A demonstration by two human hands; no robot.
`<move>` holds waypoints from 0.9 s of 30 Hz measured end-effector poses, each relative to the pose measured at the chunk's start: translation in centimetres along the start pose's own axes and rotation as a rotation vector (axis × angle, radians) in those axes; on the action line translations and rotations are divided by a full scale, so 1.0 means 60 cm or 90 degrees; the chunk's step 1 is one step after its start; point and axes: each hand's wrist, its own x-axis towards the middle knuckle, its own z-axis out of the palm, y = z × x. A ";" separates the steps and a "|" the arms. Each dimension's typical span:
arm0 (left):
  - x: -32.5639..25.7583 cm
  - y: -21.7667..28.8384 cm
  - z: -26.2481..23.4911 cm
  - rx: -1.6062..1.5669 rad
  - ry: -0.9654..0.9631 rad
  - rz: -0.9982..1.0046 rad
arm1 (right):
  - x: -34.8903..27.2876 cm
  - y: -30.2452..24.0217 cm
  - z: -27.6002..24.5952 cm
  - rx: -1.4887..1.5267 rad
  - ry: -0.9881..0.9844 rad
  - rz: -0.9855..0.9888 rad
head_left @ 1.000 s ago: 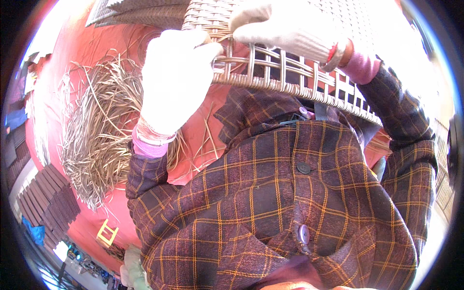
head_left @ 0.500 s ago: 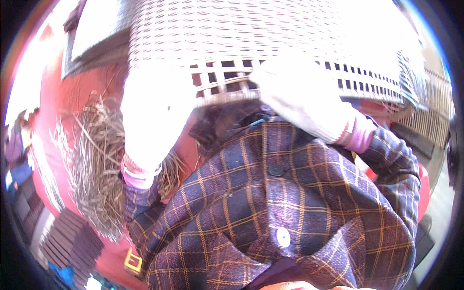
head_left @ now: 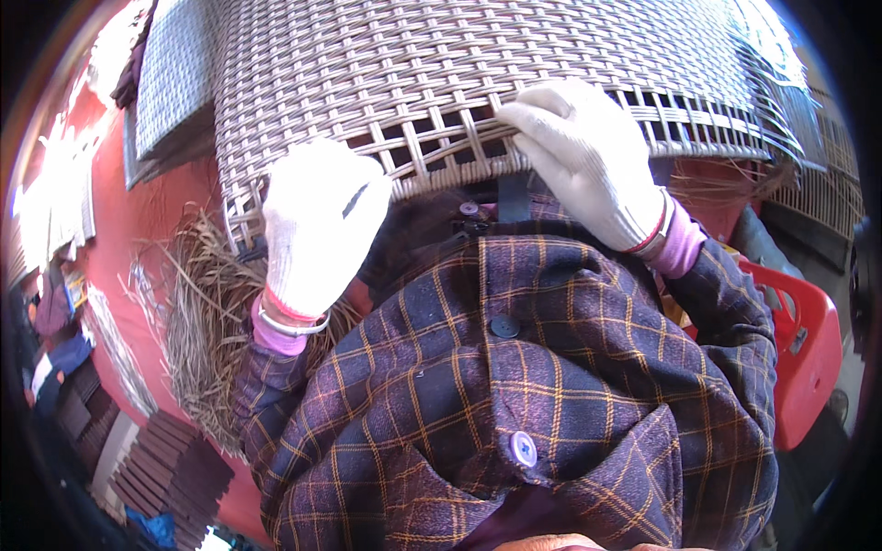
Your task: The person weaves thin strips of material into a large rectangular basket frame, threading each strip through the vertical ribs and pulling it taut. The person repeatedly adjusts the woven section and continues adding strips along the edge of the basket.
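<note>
A woven panel of greyish-brown rattan-like strips [head_left: 441, 50] stretches across the top of the view. Near its close edge, a row of larger square gaps shows between the strips. My left hand [head_left: 317, 230], in a white knit glove, is curled closed over that edge, left of the gaps. In a matching glove, my right hand [head_left: 593, 156] lies over the gapped band to the right. Its thumb and fingers are pressed together at the strips; any strand between them is too small to make out. The left fingertips are hidden.
A bundle of loose dry strips [head_left: 207, 340] lies on the red floor [head_left: 129, 321] at left. A red plastic chair [head_left: 804, 367] stands at right. Dark slatted pieces [head_left: 170, 464] lie at lower left, and a grey woven panel [head_left: 179, 83] is at upper left.
The glare over the gloves and panel has faded, so both show clearly. My right hand's fingertips have moved slightly away from me and to the right. The left hand stays at the panel's edge.
</note>
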 end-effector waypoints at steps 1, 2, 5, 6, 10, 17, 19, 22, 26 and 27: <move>-0.005 0.001 0.004 0.019 0.025 0.016 | 0.001 0.003 0.006 -0.046 -0.033 -0.004; -0.008 0.005 0.008 0.034 0.037 0.016 | 0.004 0.005 0.011 -0.056 -0.053 -0.008; -0.019 0.011 0.020 0.057 0.114 0.029 | 0.022 0.006 0.028 -0.013 -0.106 -0.001; -0.021 0.011 0.024 0.060 0.133 0.026 | 0.029 0.005 0.030 0.023 -0.085 0.007; -0.014 -0.001 0.047 0.070 0.225 -0.040 | 0.064 0.030 0.013 0.288 -0.188 0.190; -0.023 -0.005 0.063 0.113 0.245 -0.048 | 0.092 0.088 -0.019 0.734 -0.298 0.442; -0.028 -0.003 0.058 0.117 0.243 -0.034 | 0.092 0.089 -0.024 0.749 -0.304 0.439; -0.038 -0.002 0.052 0.083 0.228 -0.048 | 0.098 0.073 -0.029 0.547 -0.383 0.418; -0.043 0.000 0.047 0.044 0.233 -0.019 | 0.148 0.047 -0.008 0.317 -0.506 0.206; -0.048 -0.001 0.047 0.065 0.239 -0.010 | 0.157 0.043 -0.007 0.262 -0.547 0.197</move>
